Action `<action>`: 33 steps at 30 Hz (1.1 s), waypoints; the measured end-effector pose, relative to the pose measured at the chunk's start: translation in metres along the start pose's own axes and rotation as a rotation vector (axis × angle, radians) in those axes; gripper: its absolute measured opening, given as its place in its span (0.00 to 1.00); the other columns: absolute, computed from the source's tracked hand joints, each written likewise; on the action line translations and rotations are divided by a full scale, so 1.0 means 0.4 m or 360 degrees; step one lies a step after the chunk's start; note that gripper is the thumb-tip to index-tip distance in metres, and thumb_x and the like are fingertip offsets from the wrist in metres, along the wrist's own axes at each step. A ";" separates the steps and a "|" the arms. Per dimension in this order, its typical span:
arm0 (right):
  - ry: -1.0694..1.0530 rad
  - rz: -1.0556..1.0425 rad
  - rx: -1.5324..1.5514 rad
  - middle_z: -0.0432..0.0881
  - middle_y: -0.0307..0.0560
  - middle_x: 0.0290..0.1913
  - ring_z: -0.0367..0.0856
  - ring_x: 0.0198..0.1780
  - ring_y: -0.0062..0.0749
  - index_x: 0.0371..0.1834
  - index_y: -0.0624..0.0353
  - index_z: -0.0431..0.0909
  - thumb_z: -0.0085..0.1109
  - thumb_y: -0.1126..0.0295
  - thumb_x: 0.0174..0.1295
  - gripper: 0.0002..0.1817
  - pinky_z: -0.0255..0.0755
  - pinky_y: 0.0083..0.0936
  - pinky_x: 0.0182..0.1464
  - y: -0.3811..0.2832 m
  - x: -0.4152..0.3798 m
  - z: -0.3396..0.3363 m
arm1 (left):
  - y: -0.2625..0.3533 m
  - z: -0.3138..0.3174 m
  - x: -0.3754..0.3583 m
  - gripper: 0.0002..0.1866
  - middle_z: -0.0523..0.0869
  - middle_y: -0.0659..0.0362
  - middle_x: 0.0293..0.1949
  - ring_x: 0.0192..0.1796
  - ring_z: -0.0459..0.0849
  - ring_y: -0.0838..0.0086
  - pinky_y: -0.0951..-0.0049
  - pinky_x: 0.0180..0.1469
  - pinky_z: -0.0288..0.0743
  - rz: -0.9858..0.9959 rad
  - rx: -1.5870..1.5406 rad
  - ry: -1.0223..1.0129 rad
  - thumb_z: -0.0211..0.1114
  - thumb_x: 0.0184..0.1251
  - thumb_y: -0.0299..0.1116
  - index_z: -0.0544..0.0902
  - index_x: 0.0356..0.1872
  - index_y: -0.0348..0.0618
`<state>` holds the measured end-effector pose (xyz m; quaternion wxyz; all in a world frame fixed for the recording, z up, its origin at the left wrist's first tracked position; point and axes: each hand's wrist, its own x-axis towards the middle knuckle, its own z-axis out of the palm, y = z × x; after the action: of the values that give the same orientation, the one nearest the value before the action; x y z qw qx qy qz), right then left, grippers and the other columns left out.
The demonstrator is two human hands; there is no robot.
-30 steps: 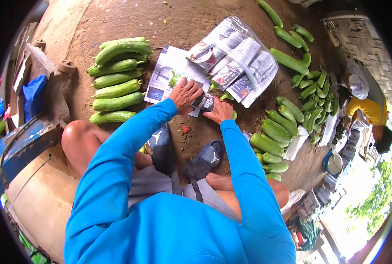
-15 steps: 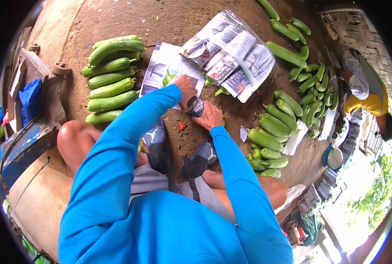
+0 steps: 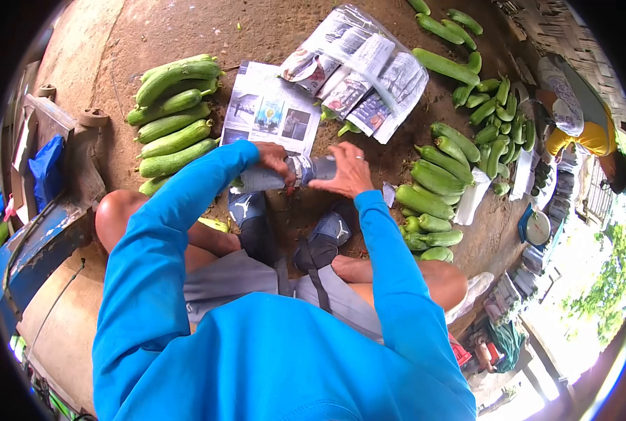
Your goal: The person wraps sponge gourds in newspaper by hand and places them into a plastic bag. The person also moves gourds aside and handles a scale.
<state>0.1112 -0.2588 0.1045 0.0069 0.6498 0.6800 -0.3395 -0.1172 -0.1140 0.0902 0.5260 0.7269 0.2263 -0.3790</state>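
A gourd rolled in newspaper (image 3: 303,170) lies crosswise between my hands, just above my shoes. My left hand (image 3: 274,160) curls over its left part, fingers closed on the paper. At its right end, my right hand (image 3: 349,172) spans the roll with thumb and fingers spread around it. A bit of green shows at the roll's left end; most of the gourd is hidden. Beyond my hands, flat newspaper sheets (image 3: 267,105) lie on the ground. To their right is a clear plastic bag of newspaper-wrapped gourds (image 3: 369,74), with green ends poking out below.
Green gourds (image 3: 176,126) lie in a row on the left. More gourds (image 3: 439,179) are piled at right, with others farther back. A person in yellow (image 3: 581,144) is at the far right. A blue bench (image 3: 36,242) stands at the left edge.
Both hands have come together around the paper roll, nearer my shoes. The green gourd seen on the sheet is no longer there, and the sheet's printed face shows.
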 end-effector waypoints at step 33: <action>0.0626 0.0525 0.2962 0.87 0.40 0.46 0.87 0.45 0.30 0.55 0.53 0.81 0.74 0.50 0.59 0.26 0.84 0.31 0.50 -0.416 -0.007 -0.059 | 0.111 0.162 -0.304 0.49 0.83 0.46 0.59 0.62 0.81 0.61 0.63 0.66 0.74 0.0901 -0.1497 0.0939 0.76 0.57 0.61 0.72 0.69 0.30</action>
<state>-0.0260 -0.2376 0.1995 -0.5774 0.5277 0.0279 -0.6224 -0.1794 -0.1812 0.2020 0.7852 0.5234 0.3034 0.1322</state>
